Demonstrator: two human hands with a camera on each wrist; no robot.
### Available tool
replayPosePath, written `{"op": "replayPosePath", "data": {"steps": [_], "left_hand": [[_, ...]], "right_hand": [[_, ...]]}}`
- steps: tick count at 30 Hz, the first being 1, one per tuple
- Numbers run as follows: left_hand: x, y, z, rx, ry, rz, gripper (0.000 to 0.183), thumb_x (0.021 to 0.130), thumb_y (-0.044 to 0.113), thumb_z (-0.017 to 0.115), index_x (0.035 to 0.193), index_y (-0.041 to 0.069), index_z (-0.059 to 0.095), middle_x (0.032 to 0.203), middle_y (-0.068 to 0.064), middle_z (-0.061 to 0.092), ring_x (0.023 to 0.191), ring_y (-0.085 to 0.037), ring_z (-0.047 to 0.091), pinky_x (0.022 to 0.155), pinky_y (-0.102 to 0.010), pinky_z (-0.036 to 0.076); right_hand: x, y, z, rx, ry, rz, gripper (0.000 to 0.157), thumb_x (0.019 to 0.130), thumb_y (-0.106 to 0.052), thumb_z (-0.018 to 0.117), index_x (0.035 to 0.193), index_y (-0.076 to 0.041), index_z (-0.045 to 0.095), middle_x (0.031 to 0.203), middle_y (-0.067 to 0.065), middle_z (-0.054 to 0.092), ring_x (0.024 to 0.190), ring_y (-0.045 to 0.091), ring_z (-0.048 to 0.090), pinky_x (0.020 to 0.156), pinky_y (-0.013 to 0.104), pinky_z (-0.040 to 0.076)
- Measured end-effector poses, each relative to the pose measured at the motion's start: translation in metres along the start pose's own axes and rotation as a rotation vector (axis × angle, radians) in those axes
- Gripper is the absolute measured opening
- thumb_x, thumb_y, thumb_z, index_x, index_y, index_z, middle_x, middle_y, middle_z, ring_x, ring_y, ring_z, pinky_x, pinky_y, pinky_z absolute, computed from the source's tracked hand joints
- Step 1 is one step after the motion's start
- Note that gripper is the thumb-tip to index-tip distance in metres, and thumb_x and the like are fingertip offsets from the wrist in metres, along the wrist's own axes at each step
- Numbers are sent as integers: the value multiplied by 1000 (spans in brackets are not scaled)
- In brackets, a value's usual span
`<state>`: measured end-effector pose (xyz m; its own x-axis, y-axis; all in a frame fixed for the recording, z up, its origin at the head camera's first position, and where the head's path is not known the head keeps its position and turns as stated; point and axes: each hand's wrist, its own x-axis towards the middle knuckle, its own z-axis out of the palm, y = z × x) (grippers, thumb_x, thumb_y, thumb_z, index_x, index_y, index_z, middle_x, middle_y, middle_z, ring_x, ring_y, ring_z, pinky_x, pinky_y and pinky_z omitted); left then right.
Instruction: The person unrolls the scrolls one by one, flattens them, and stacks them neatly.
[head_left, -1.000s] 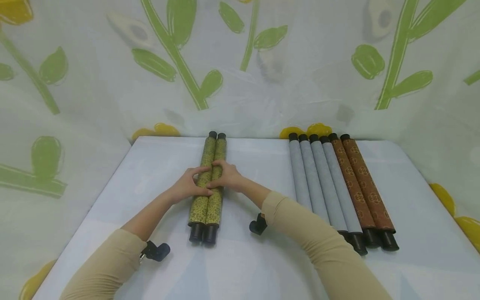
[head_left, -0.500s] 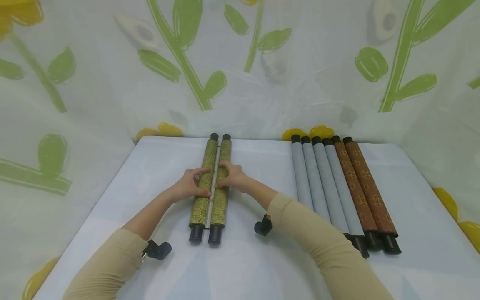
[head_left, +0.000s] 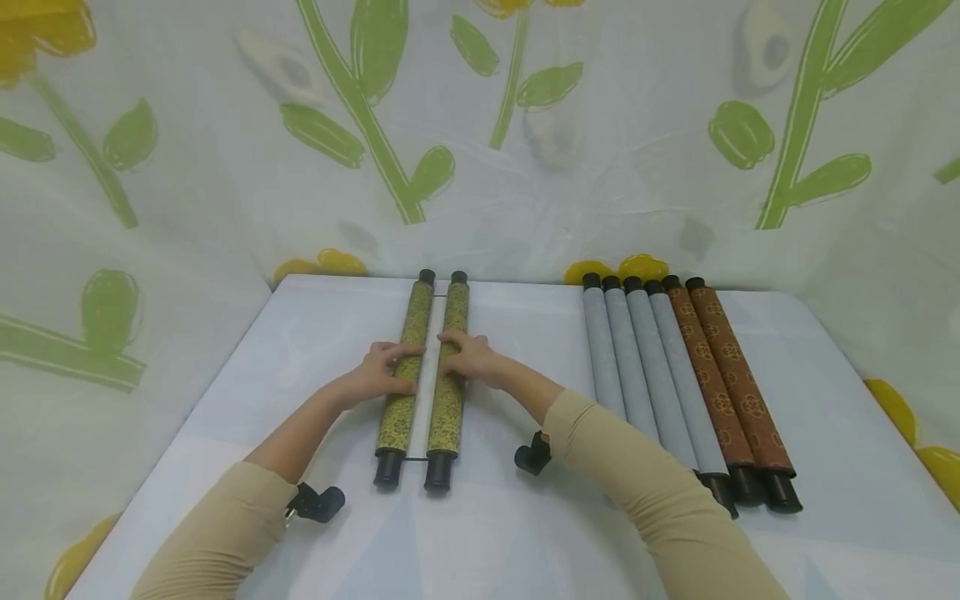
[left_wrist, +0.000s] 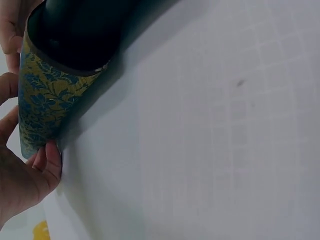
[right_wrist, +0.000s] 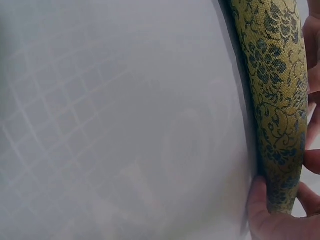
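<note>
With the left roller (head_left: 396, 422) gripped in the curled left hand (head_left: 377, 372) and the right roller (head_left: 446, 422) in the curled right hand (head_left: 474, 360), the 2 should be parted evenly, in parallel.

Two yellow-and-dark brocade scroll rolls (head_left: 396, 421), with one pale strip (head_left: 424, 396) showing between them, four light grey rolls (head_left: 654, 367) and two brown flower-patterned rolls (head_left: 738, 375) make eight rolls in all, and eight black knobs (head_left: 427, 276) show at their far ends. There are one left hand (head_left: 371, 375), one right hand (head_left: 474, 360), two beige sleeves (head_left: 217, 521), two black wrist cameras (head_left: 318, 504) and one white table (head_left: 517, 533).
</note>
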<state>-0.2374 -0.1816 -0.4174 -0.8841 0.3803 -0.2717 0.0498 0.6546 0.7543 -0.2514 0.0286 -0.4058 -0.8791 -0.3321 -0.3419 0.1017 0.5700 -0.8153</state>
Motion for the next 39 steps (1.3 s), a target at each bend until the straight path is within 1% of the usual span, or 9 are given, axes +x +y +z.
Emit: {"op": "replayPosePath", "data": {"steps": [3,7,10,12,15,20,29,33,39], "left_hand": [[1,-1,4,9,28,-10,71,80,28,72,142,16,42,141,-29,15,127,-47,27,98,-63,32],[4,-2,10,32,118,-21,72,75,40,78,136,15,49,138,-29,19,123,-44,32,98,-60,35],[5,-2,15,44,177,-41,74,69,42,81,131,14,51,135,-29,21,122,-44,31,98,-60,34],[5,-3,16,50,193,-58,75,68,41,83,130,14,51,134,-29,20,124,-44,30,99,-60,34],[4,-2,17,58,199,-67,73,68,36,84,129,12,51,134,-29,19,124,-45,29,99,-60,34],[3,1,15,73,204,-33,70,70,32,83,128,10,51,133,-31,21,124,-47,30,99,-61,34],[2,-2,10,41,197,-9,62,75,21,78,129,10,50,130,-31,24,118,-43,33,97,-60,35],[1,-2,10,43,180,-18,61,76,18,75,131,11,49,133,-33,20,120,-46,31,97,-61,34],[-1,1,7,39,160,-23,57,78,13,72,131,11,52,137,-33,19,124,-47,29,101,-60,32]], "right_hand": [[0,1,1,-29,1,-12,61,85,-19,63,143,-22,42,145,27,21,120,36,36,89,42,43],[-1,2,6,-91,43,-43,66,83,-31,71,141,-20,41,143,27,25,126,38,35,98,51,39],[-2,4,11,-116,89,-62,72,78,-36,76,139,-19,42,141,29,27,125,40,38,97,51,40],[-3,4,14,-138,119,-72,73,77,-37,77,138,-18,42,140,31,28,123,41,41,95,50,43],[-4,5,17,-173,173,-77,73,76,-39,78,136,-16,44,137,32,31,117,40,47,90,47,46],[-5,5,16,-197,238,-71,71,74,-36,80,133,-16,47,132,28,36,109,35,51,86,44,48],[-9,4,4,-161,221,-45,71,76,-24,80,136,-15,45,133,24,38,116,35,47,94,45,44],[-11,6,1,-146,196,-50,69,77,-19,77,137,-14,45,135,24,38,120,35,44,97,46,42],[-11,8,-3,-179,159,-45,66,81,-20,72,141,-15,44,134,23,40,119,33,43,96,45,43]]}}
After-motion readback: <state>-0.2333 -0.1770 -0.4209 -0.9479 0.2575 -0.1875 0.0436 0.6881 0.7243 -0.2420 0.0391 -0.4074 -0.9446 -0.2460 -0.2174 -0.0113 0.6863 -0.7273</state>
